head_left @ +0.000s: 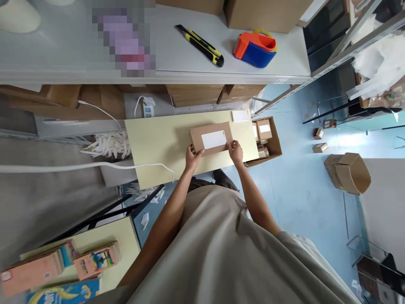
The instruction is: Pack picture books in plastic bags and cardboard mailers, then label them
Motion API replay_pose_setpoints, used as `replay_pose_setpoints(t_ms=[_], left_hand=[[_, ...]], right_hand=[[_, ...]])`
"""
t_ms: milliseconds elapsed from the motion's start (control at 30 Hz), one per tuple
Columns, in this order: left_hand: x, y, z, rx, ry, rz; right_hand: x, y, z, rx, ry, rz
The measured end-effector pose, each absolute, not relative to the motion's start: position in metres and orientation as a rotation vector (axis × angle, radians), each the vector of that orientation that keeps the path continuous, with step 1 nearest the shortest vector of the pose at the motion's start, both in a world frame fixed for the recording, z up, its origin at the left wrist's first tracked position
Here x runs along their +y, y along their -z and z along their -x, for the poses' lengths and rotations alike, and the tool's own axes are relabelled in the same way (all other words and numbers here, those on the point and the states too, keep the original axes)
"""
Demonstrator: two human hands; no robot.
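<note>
A small brown cardboard box [211, 137] with a white label on top lies on a pale yellow table [158, 143]. My left hand [193, 156] grips the box's near left corner, fingers curled around it. My right hand [236, 151] pinches the near right edge beside the label. Both arms reach forward from my body over the table's front edge.
An open carton [274, 141] of labelled small boxes stands on the floor right of the table. A white label sheet [240, 115] lies at the table's far right corner. The shelf above holds a yellow utility knife [201, 44] and a tape dispenser [255, 49]. White cable [95, 166] crosses left. Colourful boxes [95, 259] sit near left.
</note>
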State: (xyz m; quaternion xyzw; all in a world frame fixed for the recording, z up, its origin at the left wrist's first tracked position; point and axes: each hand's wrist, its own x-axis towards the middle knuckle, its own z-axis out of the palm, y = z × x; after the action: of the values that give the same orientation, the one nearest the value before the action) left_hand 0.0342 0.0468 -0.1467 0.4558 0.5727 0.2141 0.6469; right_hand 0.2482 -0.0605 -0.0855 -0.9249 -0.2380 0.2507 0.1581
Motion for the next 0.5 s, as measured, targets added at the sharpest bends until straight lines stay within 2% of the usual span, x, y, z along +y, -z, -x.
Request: replay_pose_setpoints(t_ms=[200, 500], left_hand=[[0.02, 0.142, -0.045, 1.294, -0.425, -1.023], [-0.009, 0.142, -0.175, 1.25, -0.431, -1.128]], right_hand=[[-0.094, 0.092, -0.273, -0.752, -0.728, 2.557], [-0.123, 0.108, -0.409, -0.794, -0.664, 2.499]])
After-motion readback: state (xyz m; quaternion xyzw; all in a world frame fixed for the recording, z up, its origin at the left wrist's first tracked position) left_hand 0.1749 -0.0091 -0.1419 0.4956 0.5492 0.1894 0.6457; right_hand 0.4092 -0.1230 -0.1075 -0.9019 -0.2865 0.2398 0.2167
